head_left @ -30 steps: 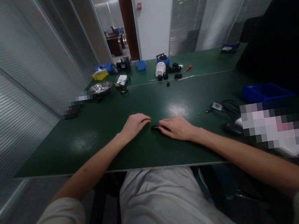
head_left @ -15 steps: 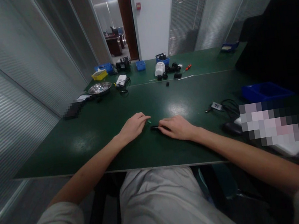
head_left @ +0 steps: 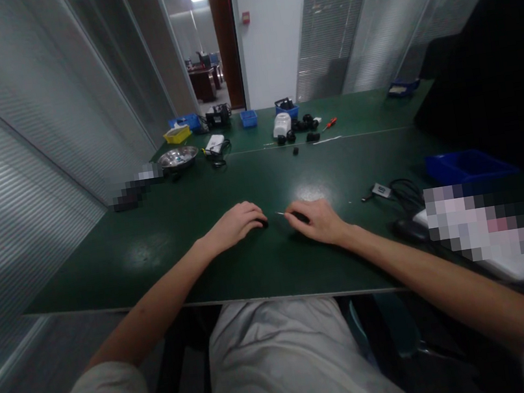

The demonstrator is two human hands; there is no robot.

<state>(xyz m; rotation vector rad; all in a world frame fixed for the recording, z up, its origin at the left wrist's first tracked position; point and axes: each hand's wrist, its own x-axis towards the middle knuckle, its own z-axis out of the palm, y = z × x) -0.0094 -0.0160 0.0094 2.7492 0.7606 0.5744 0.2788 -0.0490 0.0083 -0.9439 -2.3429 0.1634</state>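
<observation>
My left hand rests low over the green tabletop, left of the middle. Its thumb and fingers close on a small black piece, mostly covered by the fingertips. A short gap to the right, my right hand is curled around a slim tool with a dark handle. From the fingers a thin, bright metal tip points left toward the black piece, apart from it. Whether the tool is a screwdriver or a pick cannot be told.
To the right lie a cable with a white tag, a black mouse and a blue tray. Farther back are a metal bowl, a white device, an orange screwdriver and several small bins.
My left hand has gone from a small green piece to the black piece; the green one no longer shows. My right hand has shifted slightly right, and the tool's metal tip now shows.
</observation>
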